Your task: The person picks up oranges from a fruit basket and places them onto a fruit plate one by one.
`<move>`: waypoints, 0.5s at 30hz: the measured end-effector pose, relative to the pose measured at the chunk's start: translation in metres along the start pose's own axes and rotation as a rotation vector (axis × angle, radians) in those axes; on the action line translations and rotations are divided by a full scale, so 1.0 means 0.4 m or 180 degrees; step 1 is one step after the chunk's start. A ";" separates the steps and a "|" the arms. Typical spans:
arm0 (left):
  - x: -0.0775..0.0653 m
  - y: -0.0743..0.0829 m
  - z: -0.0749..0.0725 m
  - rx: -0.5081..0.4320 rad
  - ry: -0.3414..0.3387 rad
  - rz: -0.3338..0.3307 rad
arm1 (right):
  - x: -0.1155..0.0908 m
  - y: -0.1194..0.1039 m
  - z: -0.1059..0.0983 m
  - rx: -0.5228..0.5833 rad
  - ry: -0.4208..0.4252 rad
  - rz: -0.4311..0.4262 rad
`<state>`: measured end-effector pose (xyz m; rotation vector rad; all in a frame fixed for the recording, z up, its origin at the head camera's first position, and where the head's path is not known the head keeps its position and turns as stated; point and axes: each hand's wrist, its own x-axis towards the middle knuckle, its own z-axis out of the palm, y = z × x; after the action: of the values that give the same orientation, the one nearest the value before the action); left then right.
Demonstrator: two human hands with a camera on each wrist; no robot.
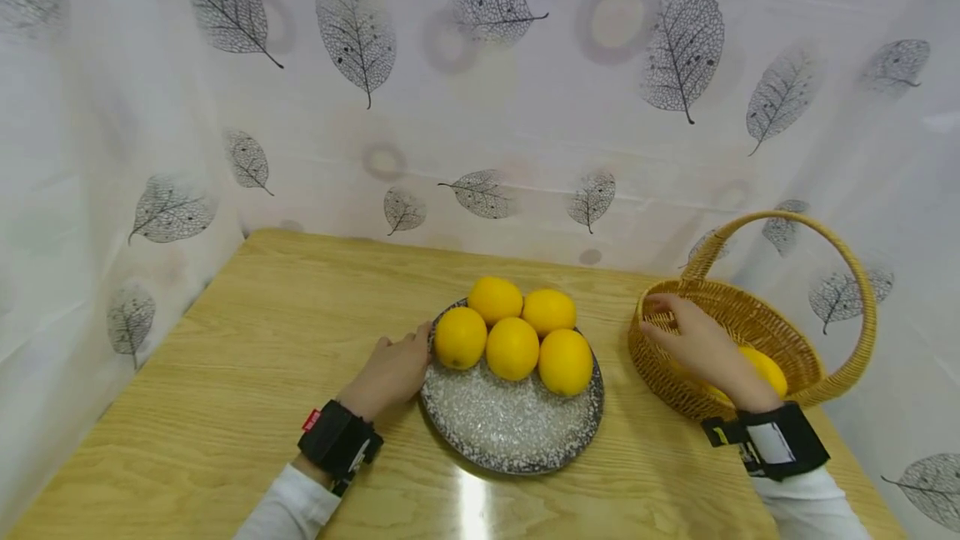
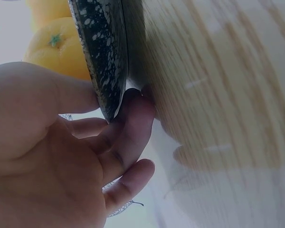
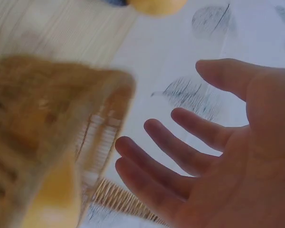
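Observation:
A round speckled plate (image 1: 510, 432) lies on the table with several oranges (image 1: 512, 348) grouped on its far half. At its left edge, my left hand (image 1: 386, 373) pinches the plate's rim. The left wrist view shows the thumb near the upper side of the rim (image 2: 104, 57) and curled fingers (image 2: 140, 118) beneath it. Over the wicker basket (image 1: 658, 373) on the right hovers my right hand (image 1: 701, 344). Its palm is bare in the right wrist view, with spread, loosely bent fingers (image 3: 190, 147). Yellow-orange fruit (image 1: 765, 369) sits inside the basket, partly hidden by my wrist.
The basket's tall arched handle (image 1: 866, 307) rises on its right side. A leaf-printed curtain (image 1: 495, 107) hangs behind the wooden table (image 1: 300, 315) and along both sides. Bare wood lies between plate and basket.

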<state>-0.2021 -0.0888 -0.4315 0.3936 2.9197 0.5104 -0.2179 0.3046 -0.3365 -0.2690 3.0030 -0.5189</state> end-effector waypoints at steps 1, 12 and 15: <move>0.000 0.000 0.000 0.0007 -0.0003 0.0000 | -0.001 0.013 -0.005 -0.0059 0.0022 0.0041; -0.008 0.006 -0.004 0.0034 0.0049 0.0019 | -0.032 0.127 -0.001 -0.0536 -0.0197 0.0455; -0.009 0.008 -0.003 0.0035 0.0069 0.0032 | -0.040 0.142 0.008 -0.0581 -0.0170 0.0511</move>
<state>-0.1981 -0.0873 -0.4290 0.4069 2.9439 0.5034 -0.2108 0.3591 -0.3579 -0.0510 2.9879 -0.2199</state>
